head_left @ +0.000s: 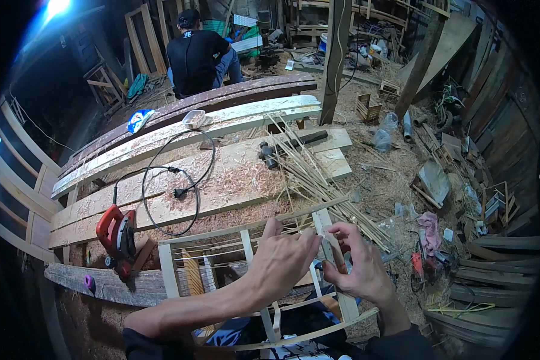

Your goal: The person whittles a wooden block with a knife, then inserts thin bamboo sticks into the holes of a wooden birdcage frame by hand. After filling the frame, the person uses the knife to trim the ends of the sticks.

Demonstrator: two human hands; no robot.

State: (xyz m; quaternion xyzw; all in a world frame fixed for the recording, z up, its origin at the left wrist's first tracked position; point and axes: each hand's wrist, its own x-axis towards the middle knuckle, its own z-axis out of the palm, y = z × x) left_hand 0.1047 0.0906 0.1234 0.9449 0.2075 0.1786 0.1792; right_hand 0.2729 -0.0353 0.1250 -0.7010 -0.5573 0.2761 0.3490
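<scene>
A light wooden frame (246, 246) with crosspieces and thin sticks running through it lies across my lap. My left hand (285, 261) is closed at its right part, thumb side against a crosspiece; what its fingers pinch, if anything, is hidden. Curled round the same wooden slat (348, 303) from the right is my right hand (363, 267), with thumb and fingers on either side of it. Just beyond the frame lies a loose bundle of thin wooden sticks (324, 192). A hammer (270, 156) rests on the plank, its handle partly under the sticks.
A red power planer (117, 237) with a looped black cord stands at left by shavings-covered planks (126, 204). A plastic tub (194, 119) and a blue-white packet (139, 121) sit farther back. A person (192, 57) sits beyond, facing away. A post (336, 60) rises behind the planks.
</scene>
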